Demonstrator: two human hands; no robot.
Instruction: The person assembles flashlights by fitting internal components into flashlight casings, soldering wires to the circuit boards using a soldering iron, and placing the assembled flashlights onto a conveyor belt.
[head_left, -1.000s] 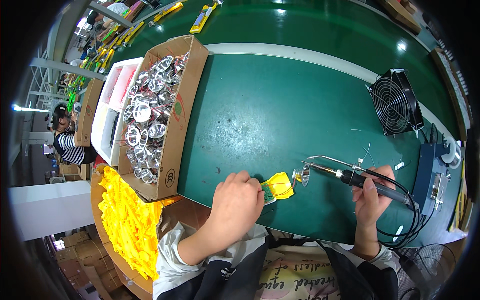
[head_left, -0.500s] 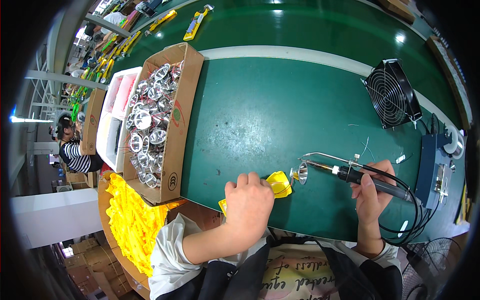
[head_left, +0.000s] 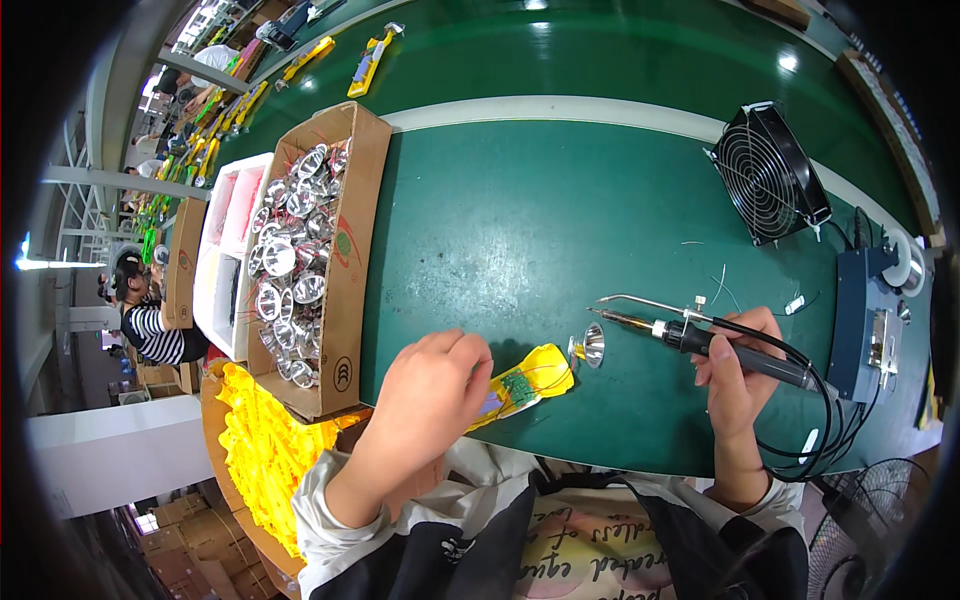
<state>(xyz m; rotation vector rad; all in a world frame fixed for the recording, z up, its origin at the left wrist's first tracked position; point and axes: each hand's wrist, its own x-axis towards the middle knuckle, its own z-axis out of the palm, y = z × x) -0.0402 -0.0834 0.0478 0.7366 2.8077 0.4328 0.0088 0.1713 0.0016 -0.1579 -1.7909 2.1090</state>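
Nearest you: heaped yellow parts by your left sleeve. Your left hand is curled, knuckles up, fingers drawn in at the near-left end of a yellow housing; the back of the hand covers the contact, so cannot tell whether it grips or merely rests there. Housing lies aslant at the near edge of the bench, open side up, a green circuit board and a purple piece showing inside. Your right hand is closed round the dark handle of a soldering iron, thumb on the near side; a bent metal tube is clamped above its shaft. Iron points left, tip near a silver reflector but apart from it; reflector sits at the housing's right end, rim facing the iron. Right of your right hand: a blue station, solder spool beside it. Left: a cardboard box filled with similar reflectors. Farther: a black fan, tilted, at the bench's far right. Beyond the pale border strip, a glossy green surface carries another yellow unit.
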